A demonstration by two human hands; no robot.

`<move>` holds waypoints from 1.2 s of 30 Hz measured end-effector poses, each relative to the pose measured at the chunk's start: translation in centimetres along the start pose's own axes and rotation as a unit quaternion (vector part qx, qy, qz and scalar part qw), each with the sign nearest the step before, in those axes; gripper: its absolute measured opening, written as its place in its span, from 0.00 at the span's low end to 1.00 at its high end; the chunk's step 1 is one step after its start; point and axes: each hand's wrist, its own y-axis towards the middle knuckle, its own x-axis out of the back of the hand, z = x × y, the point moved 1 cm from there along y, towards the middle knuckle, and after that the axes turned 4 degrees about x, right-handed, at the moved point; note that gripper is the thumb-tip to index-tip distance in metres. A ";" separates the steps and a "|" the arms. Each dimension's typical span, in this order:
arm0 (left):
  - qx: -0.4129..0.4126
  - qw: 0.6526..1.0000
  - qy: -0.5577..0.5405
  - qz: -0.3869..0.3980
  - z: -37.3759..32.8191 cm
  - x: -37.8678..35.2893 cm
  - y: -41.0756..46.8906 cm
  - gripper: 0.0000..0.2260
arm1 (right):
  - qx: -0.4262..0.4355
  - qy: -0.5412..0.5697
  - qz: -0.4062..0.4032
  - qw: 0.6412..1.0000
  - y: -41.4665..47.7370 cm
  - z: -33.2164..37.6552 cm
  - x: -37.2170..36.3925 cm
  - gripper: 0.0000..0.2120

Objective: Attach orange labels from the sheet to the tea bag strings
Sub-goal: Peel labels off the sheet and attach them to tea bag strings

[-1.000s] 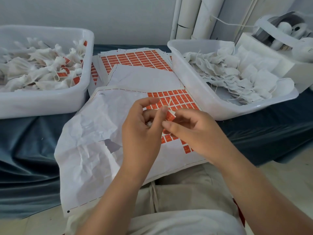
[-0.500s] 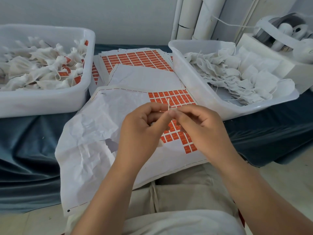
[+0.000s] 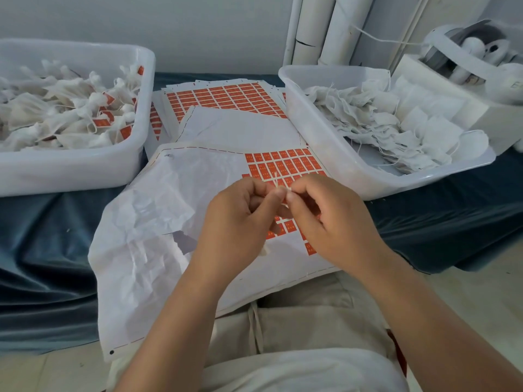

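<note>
A string (image 3: 276,179) is pinched by the curled fingertips of both the left hand (image 3: 237,222) and the right hand (image 3: 336,224), which are pressed together above the sheet (image 3: 158,222).

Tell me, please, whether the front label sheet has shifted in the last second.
No. The label sheet keeps its orange corner beside the wall of the right bin, as before.

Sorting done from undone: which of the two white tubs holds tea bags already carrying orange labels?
The left tub: orange labels show among its bunched bags. The right tub holds only plain white bags, with no orange in sight.
</note>
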 end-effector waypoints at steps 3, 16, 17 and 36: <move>-0.009 0.998 0.017 0.054 0.1 -0.5 -0.3 0.09 | 0.008 -0.003 0.012 1.000 -0.1 -0.3 0.1 0.10; 0.006 0.986 -0.120 0.118 0.2 0.2 0.0 0.14 | -0.170 0.337 0.039 0.925 -0.2 0.4 -0.6 0.14; -0.005 0.985 -0.125 0.122 0.2 0.3 0.0 0.11 | -0.176 0.346 0.041 0.921 -0.2 0.2 -0.7 0.14; -0.231 0.887 0.077 -0.393 -9.3 19.7 13.2 0.08 | -0.185 0.292 0.120 0.931 -0.2 -0.2 -1.0 0.30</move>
